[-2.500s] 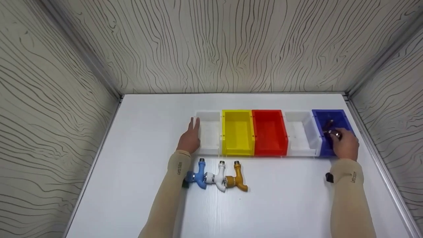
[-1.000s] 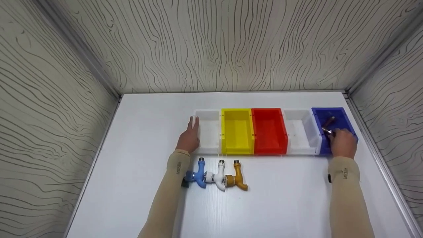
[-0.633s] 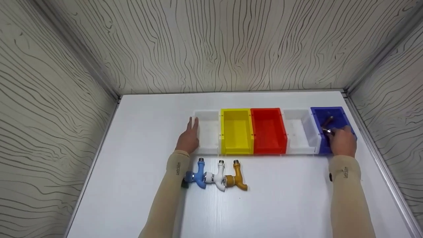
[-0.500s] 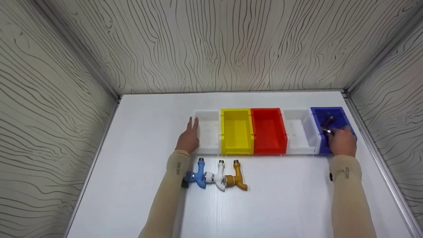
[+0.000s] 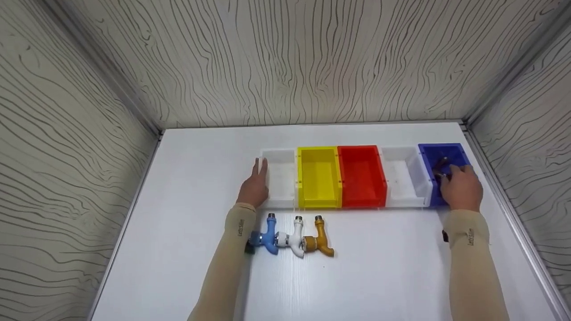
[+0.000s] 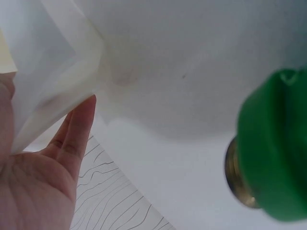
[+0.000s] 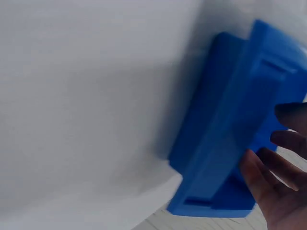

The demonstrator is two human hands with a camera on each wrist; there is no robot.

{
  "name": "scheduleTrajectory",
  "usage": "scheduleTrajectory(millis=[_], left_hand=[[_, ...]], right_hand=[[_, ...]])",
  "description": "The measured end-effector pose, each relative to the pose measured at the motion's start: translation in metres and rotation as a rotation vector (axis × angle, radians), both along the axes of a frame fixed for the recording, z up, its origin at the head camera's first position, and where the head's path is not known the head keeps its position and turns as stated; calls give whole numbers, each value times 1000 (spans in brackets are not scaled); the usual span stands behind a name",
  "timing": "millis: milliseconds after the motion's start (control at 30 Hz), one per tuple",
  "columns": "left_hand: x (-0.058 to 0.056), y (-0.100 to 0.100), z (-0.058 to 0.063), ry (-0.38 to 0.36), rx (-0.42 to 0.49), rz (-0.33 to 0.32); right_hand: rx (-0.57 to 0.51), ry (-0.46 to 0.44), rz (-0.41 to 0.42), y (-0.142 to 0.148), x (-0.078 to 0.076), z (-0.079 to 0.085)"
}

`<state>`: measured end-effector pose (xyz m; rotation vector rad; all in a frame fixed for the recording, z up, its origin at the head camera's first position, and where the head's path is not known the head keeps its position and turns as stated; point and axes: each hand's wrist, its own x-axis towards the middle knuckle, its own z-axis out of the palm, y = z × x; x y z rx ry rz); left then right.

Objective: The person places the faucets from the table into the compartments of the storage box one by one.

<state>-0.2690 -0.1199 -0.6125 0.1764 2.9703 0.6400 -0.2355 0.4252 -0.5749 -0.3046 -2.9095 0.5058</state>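
My left hand [image 5: 253, 191] rests along the outer left side of the leftmost white bin [image 5: 282, 204], fingers straight; in the left wrist view its fingers [image 6: 79, 129] lie against the bin wall. At the right end of the row, my right hand [image 5: 463, 189] is over the front of the blue bin [image 5: 439, 148]. Its fingers [image 7: 256, 179] look spread and loosely bent beside the blue wall, with nothing visible between them. Inside the blue bin lie dark reddish, shiny taps [image 5: 441, 162], partly hidden by the hand.
Between the end bins stand a yellow bin [image 5: 318, 149], a red bin [image 5: 358, 149] and another white bin [image 5: 417, 201]. In front lie a blue tap [image 5: 269, 238], a white tap [image 5: 295, 240] and an ochre tap [image 5: 322, 240]. The left forearm mostly hides a green tap [image 6: 273, 148].
My right hand, which held a dark tap over the blue bin, lowered it inside and has loosened its fingers, shifting slightly. The left hand has stayed at the white bin.
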Motion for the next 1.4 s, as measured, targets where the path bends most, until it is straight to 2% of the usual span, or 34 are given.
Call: scheduleTrajectory(millis=[200, 367, 500, 567, 667, 800, 900, 1100, 1400], left_hand=[[1, -2, -1, 1, -6, 8], [1, -1, -1, 0, -8, 11], [0, -2, -2, 9, -11, 11], [-1, -2, -2, 14, -16, 14], [-2, -2, 0, 16, -15, 16], [-1, -1, 3, 3, -7, 15], [1, 2, 6, -2, -4, 10], [3, 5, 2, 14, -3, 5], [3, 1, 0, 31, 9, -3]], right_hand=[[-33, 157, -5, -28, 1, 24], [-82, 299, 91, -63, 8, 37], [-90, 336, 191, -96, 16, 40], [-85, 319, 250, -113, 20, 39], [-63, 228, 330, -139, 27, 39], [-48, 116, 385, -164, 37, 36], [-58, 81, 434, -176, 45, 32], [-46, 14, 575, -206, 65, 19], [-56, -149, 879, -252, 89, -3]])
